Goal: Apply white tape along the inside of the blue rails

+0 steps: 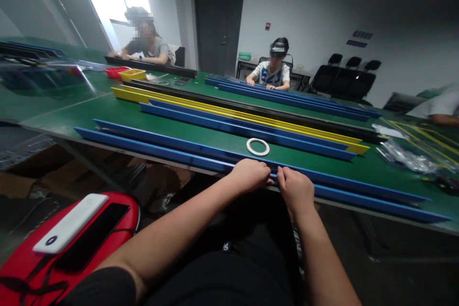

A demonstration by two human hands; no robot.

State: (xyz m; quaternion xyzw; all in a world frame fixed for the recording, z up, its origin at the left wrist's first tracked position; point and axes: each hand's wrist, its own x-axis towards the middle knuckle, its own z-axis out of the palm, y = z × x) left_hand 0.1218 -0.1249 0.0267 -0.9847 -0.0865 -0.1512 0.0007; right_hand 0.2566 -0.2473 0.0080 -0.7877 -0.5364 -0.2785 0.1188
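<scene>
My left hand (pixel 251 175) is closed at the table's front edge, its fingers curled near the middle of a long blue channel strip (pixel 358 197). Close beside it, my right hand (pixel 297 189) is closed too, thumb against the bent forefinger. The fingertips of both hands point towards each other with a narrow gap between. Whatever they pinch is hidden or too small to make out. Just beyond my hands, a white ring-shaped roll of tape (pixel 258 154) lies flat on the green table (pixel 201 132).
Further back lie another blue strip (pixel 215 123), a yellow strip (pixel 129 95) and a black strip (pixel 322 125). Clear plastic bags (pixel 409 157) sit at the right. Two people work across the table. A red stool (pixel 125 229) at my left bears a white power bank (pixel 71 224) and a black phone (pixel 93 236).
</scene>
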